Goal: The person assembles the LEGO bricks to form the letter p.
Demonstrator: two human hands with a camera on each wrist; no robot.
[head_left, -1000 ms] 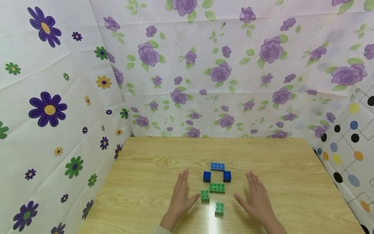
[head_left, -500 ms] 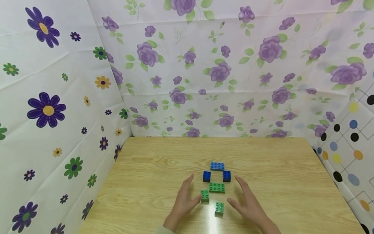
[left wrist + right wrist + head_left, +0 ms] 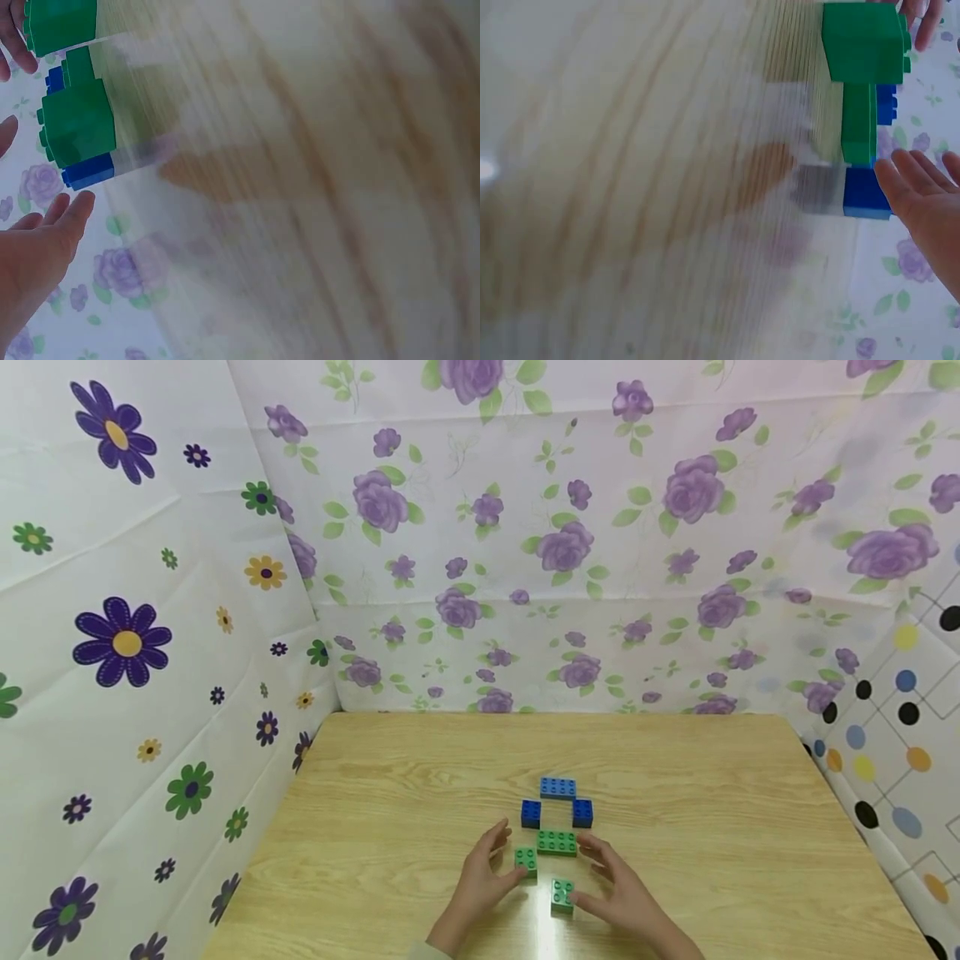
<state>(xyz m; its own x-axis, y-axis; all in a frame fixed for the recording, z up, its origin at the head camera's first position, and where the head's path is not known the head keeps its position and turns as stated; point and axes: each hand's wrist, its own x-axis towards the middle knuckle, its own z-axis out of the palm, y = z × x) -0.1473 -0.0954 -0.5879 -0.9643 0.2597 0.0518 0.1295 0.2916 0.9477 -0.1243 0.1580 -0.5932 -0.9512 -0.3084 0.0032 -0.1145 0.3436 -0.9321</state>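
Six bricks lie on the wooden table (image 3: pixel 390 793). A long blue brick (image 3: pixel 558 787) is farthest, with two small blue bricks (image 3: pixel 531 813) (image 3: pixel 582 812) just before it. Closer are a long green brick (image 3: pixel 557 842) and two small green bricks (image 3: pixel 526 860) (image 3: pixel 562 894). My left hand (image 3: pixel 507 857) rests on the table left of the nearer-left green brick, fingers relaxed, thumb close under it. On the other side, my right hand (image 3: pixel 583 870) lies with its thumb by the nearest green brick and its fingers beside the long green one. Neither hand holds anything. The wrist views show the green brick (image 3: pixel 75 124) (image 3: pixel 862 41) close up.
Floral sheets wall in the table at the left (image 3: pixel 150 693) and the back (image 3: pixel 570 568). A dotted sheet (image 3: pixel 900 727) hangs at the right. Bare wood stretches around the bricks on all sides.
Both hands have slid inward across the table, from well apart to right beside the green bricks. The bricks have not moved.
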